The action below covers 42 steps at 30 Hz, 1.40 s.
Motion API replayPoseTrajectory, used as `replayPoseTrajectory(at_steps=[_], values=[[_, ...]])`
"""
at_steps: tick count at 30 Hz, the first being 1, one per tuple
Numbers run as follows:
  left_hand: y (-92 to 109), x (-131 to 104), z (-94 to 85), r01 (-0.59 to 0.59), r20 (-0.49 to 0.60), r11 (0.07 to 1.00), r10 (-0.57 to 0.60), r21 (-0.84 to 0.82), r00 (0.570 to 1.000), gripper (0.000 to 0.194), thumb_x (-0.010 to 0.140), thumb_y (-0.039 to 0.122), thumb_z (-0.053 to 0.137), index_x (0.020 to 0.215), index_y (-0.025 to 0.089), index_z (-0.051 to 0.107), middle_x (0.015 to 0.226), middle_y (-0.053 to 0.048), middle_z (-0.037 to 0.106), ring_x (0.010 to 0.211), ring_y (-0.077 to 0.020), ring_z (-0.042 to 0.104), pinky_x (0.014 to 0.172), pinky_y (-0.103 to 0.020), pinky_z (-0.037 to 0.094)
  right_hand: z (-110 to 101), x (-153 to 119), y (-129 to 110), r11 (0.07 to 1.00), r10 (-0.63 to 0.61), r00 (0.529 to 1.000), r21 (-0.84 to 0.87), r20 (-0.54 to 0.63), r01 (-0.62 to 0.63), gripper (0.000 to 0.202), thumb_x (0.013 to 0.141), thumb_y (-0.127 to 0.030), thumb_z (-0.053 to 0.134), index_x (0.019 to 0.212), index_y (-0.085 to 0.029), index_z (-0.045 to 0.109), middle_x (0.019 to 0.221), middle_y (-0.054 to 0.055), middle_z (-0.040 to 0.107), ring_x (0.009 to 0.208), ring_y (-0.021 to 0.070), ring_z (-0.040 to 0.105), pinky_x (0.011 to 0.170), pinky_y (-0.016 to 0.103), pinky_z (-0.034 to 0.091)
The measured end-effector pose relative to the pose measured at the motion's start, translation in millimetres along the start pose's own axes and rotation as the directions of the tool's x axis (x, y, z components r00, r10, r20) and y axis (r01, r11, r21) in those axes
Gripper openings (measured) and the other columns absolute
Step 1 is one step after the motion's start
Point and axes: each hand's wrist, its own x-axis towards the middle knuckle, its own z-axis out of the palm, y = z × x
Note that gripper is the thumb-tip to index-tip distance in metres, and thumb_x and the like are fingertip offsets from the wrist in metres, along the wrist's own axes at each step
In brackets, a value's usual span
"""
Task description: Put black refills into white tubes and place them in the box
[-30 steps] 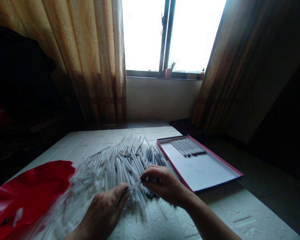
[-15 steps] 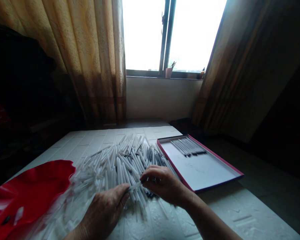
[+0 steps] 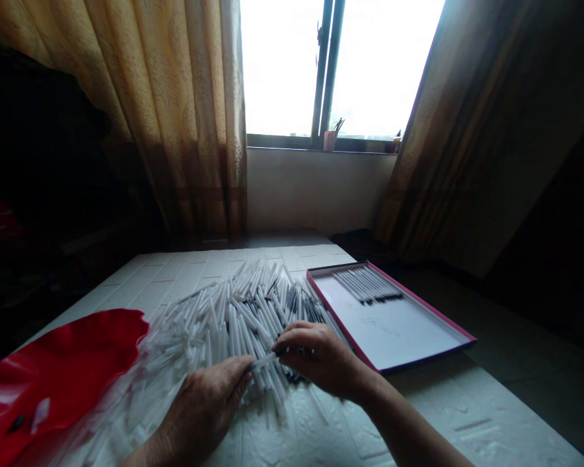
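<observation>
A dim room with one bright window (image 3: 331, 65) between two tan curtains frames a white, brick-patterned tabletop (image 3: 467, 408). On the sill stands one small pink cup (image 3: 329, 140) with a few sticks in it.

Across the middle of the tabletop lies a large heap of white tubes (image 3: 224, 311), too many to count, mixed with thin dark-tipped refills. At the near edge of the heap the person's two hands meet. The left hand (image 3: 204, 408) rests palm down on the tubes, thumb and forefinger closed on one end of a single white tube (image 3: 264, 360). The right hand (image 3: 316, 355) pinches the tube's other end between curled fingers; its grip is closed, though whether it also holds a refill cannot be told. The tube lies nearly level between the two hands, just above the heap.

Toward the right edge of the tabletop sits one shallow pink-rimmed tray (image 3: 418, 340) with a white floor. In its far corner lies one neat row of finished pieces (image 3: 367, 287), side by side, roughly a dozen, dark tips pointing right.

At the near left corner sits one red wavy-edged dish (image 3: 78, 357), holding one pale scrap and one small dark piece.
</observation>
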Motion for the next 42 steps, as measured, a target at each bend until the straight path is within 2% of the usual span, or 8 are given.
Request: replayPoseTrajectory(at_steps=[8, 14, 23, 30, 35, 38, 41, 42], values=[[-0.6, -1.9, 0.2, -0.009, -0.001, 1.0, 0.009, -0.003, 1.0, 0.042, 0.11, 0.038, 0.027, 0.106, 0.019, 0.065, 0.09, -0.004, 0.082, 0.075, -0.0167, 0.08, 0.063, -0.018, 0.062, 0.1, -0.1, 2.4, 0.999, -0.013, 1.0, -0.046, 0.008, 0.013, 0.009, 0.088, -0.016, 0.069, 0.091, -0.017, 0.078, 0.085, 0.006, 0.076, 0.072, 0.0155, 0.071, 0.066, 0.024, 0.055], [-1.6, -2.9, 1.7, -0.004, -0.002, 1.0, 0.004, 0.008, 1.0, 0.04, 0.11, 0.038, 0.027, 0.107, 0.021, 0.063, 0.086, -0.002, 0.081, 0.07, -0.0168, 0.08, 0.06, -0.02, 0.062, 1.0, -2.1, 4.2, 0.991, -0.001, 1.0, -0.131, 0.019, 0.004, 0.009, 0.088, -0.021, 0.071, 0.09, -0.016, 0.079, 0.082, 0.008, 0.077, 0.07, 0.0165, 0.072, 0.065, 0.023, 0.053], [0.4, -1.3, 1.3, -0.015, -0.02, 1.0, 0.016, 0.02, 1.0, 0.041, 0.11, 0.039, 0.025, 0.105, 0.022, 0.062, 0.085, 0.0, 0.081, 0.068, -0.0164, 0.08, 0.058, -0.02, 0.061, -0.2, -0.4, -2.2, 0.964, 0.048, 0.998, -0.264, 0.041, -0.036, 0.022, 0.093, -0.025, 0.061, 0.079, -0.016, 0.075, 0.072, 0.005, 0.07, 0.061, 0.0139, 0.064, 0.059, 0.021, 0.044], [4.5, 1.1, 0.4, -0.016, -0.007, 1.0, 0.016, 0.021, 1.0, 0.044, 0.111, 0.039, 0.022, 0.1, 0.023, 0.061, 0.081, -0.001, 0.08, 0.065, -0.0167, 0.079, 0.056, -0.02, 0.06, 3.4, -1.2, -2.5, 0.941, 0.086, 0.995, -0.332, 0.046, -0.066, 0.037, 0.095, -0.029, 0.054, 0.059, -0.018, 0.058, 0.06, 0.0, 0.058, 0.053, 0.0111, 0.052, 0.055, 0.021, 0.035], [4.0, -0.8, 0.9, -0.018, -0.014, 1.0, 0.018, 0.004, 1.0, 0.039, 0.11, 0.038, 0.025, 0.105, 0.023, 0.06, 0.084, 0.0, 0.08, 0.068, -0.0165, 0.08, 0.058, -0.02, 0.061, 3.0, -0.4, -1.1, 0.938, 0.108, 0.992, -0.338, 0.063, -0.081, 0.047, 0.096, -0.031, 0.052, 0.052, -0.02, 0.045, 0.053, -0.003, 0.048, 0.046, 0.0096, 0.042, 0.051, 0.024, 0.028], [3.0, -1.2, 0.5, -0.004, -0.015, 1.0, 0.004, -0.008, 1.0, 0.034, 0.11, 0.036, 0.028, 0.107, 0.024, 0.06, 0.086, 0.001, 0.08, 0.068, -0.0165, 0.08, 0.059, -0.02, 0.061, -0.3, 0.0, -3.4, 0.948, 0.127, 0.99, -0.301, 0.066, -0.102, 0.038, 0.097, -0.029, 0.052, 0.061, -0.019, 0.056, 0.06, -0.001, 0.057, 0.053, 0.0116, 0.052, 0.054, 0.023, 0.035], [1.6, -1.4, 0.0, 0.009, -0.015, 1.0, -0.009, -0.012, 1.0, 0.033, 0.11, 0.036, 0.029, 0.107, 0.024, 0.06, 0.083, 0.001, 0.08, 0.066, -0.0169, 0.079, 0.056, -0.02, 0.06, -4.1, -0.4, -5.4, 0.968, 0.139, 0.988, -0.222, 0.074, -0.119, 0.006, 0.09, -0.022, 0.061, 0.091, -0.019, 0.067, 0.079, 0.001, 0.069, 0.065, 0.0131, 0.062, 0.058, 0.021, 0.043], [1.0, -1.6, 0.0, 0.009, -0.014, 1.0, -0.009, -0.01, 1.0, 0.033, 0.109, 0.036, 0.029, 0.106, 0.024, 0.06, 0.083, 0.001, 0.08, 0.066, -0.0171, 0.079, 0.056, -0.02, 0.06, -4.9, -0.8, -5.2, 0.974, 0.136, 0.987, -0.195, 0.081, -0.119, 0.011, 0.087, -0.019, 0.063, 0.097, -0.019, 0.066, 0.082, 0.001, 0.071, 0.065, 0.0125, 0.063, 0.057, 0.02, 0.044]])
